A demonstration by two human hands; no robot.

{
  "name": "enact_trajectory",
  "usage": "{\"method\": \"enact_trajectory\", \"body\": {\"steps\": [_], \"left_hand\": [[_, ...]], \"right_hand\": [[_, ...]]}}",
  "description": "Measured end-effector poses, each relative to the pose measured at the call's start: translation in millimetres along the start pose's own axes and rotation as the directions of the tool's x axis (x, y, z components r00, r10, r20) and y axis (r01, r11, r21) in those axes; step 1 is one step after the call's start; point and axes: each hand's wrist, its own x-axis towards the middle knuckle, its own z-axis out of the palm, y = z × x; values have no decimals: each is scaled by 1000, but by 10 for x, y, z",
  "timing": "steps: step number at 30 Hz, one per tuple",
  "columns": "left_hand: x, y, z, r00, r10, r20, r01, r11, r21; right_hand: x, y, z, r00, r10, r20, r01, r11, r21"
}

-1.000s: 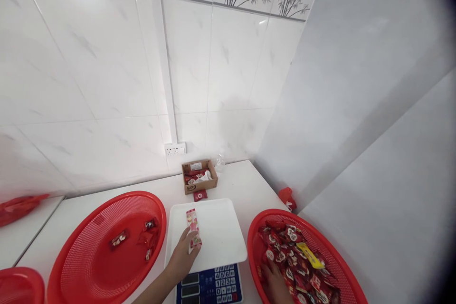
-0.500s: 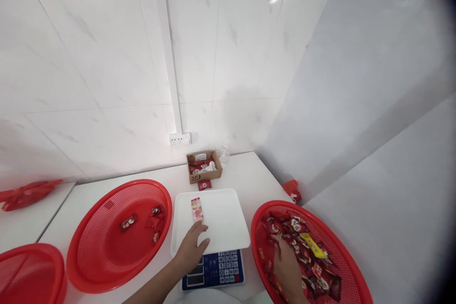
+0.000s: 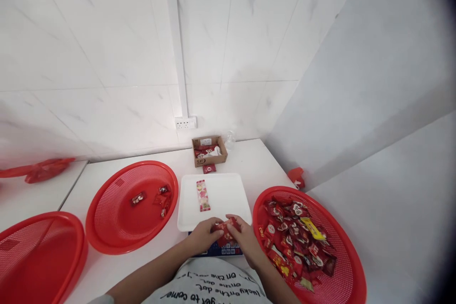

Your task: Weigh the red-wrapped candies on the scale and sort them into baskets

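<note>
My left hand (image 3: 203, 235) and my right hand (image 3: 242, 236) meet over the near edge of the white scale tray (image 3: 228, 194), both pinching one small red packet (image 3: 224, 228). A long pink-and-red packet (image 3: 203, 195) lies alone on the tray. The scale's blue keypad (image 3: 228, 249) peeks out below my hands. Right of the scale a red mesh basket (image 3: 342, 256) holds several red packets and a yellow one (image 3: 312, 228). Left of it another red basket (image 3: 107, 218) holds a few red packets (image 3: 162, 194).
A small cardboard box (image 3: 209, 150) with packets stands near the wall, a loose red packet (image 3: 209, 168) in front of it. A third red basket (image 3: 39, 256) sits at far left. A red bag (image 3: 46, 168) lies by the wall, a red scrap (image 3: 297, 178) at right. A wall socket (image 3: 185, 122).
My left hand let go of the long packet on the tray and drew back. My right hand left the right basket with a red packet; both hands now hold it. The view tilted down.
</note>
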Motion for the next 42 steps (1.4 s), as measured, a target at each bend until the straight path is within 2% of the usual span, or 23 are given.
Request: {"method": "enact_trajectory", "body": {"steps": [3, 5, 7, 9, 10, 12, 13, 14, 16, 18, 20, 23, 25, 28, 30, 32, 36, 39, 42], "left_hand": [[-1, -51, -33, 994, -85, 66, 100, 958, -270], [-5, -72, -145, 987, -155, 51, 161, 871, -464], [-28, -36, -389, 981, -194, -10, 141, 745, -652], [-86, 71, -775, 970, -198, -138, 3, 581, -814], [-128, 144, -1003, 955, -167, -244, -132, 500, -856], [-218, 296, -1453, 891, -71, -448, -396, 362, -844], [-253, 360, -1637, 853, -48, -519, -479, 318, -818], [-272, 406, -1773, 824, -32, -565, -530, 306, -791], [-247, 427, -1861, 827, -12, -562, -510, 406, -759], [-140, 344, -1709, 878, -39, -476, -360, 603, -712], [15, 185, -1400, 928, -99, -360, -154, 776, -611], [238, -63, -905, 973, -141, -183, 49, 901, -432], [345, -161, -678, 967, -158, -199, 112, 968, -222], [455, -195, -517, 923, -76, -378, 124, 987, 103], [523, -191, -464, 871, 45, -490, 116, 949, 294], [600, -199, -412, 845, 124, -520, 150, 879, 452], [735, -243, -310, 883, 44, -467, 266, 772, 577], [768, -246, -291, 925, 110, -364, 136, 798, 587], [750, -218, -290, 946, 146, -288, 15, 872, 489]], "right_hand": [[-26, -16, 93, 997, 22, 67, -26, 998, 57], [-31, -29, 75, 994, 47, 98, -57, 993, 103], [-28, -37, 4, 994, 64, 83, -74, 990, 122], [-22, -38, -113, 998, 64, 29, -66, 992, 110], [-19, -35, -187, 998, 59, -7, -58, 993, 105], [-11, -16, -357, 995, 49, -91, -39, 994, 106], [-5, 3, -449, 988, 45, -144, -29, 993, 111], [3, 29, -542, 978, 42, -202, -19, 993, 115], [26, 107, -718, 951, 35, -308, -6, 995, 96], [53, 216, -866, 923, 21, -385, -15, 1000, 17], [80, 346, -978, 897, -29, -441, -25, 993, -116], [104, 541, -1083, 877, -125, -465, -35, 947, -320], [107, 642, -1113, 888, -145, -436, -49, 914, -404], [89, 714, -1090, 908, -131, -398, -69, 890, -450], [66, 711, -1027, 925, -112, -363, -71, 887, -455], [39, 693, -937, 947, -93, -307, -60, 889, -455], [2, 688, -759, 966, -83, -246, -48, 874, -483], [-9, 706, -690, 962, -54, -268, -96, 851, -516], [-16, 705, -672, 955, -36, -294, -134, 833, -537]]}}
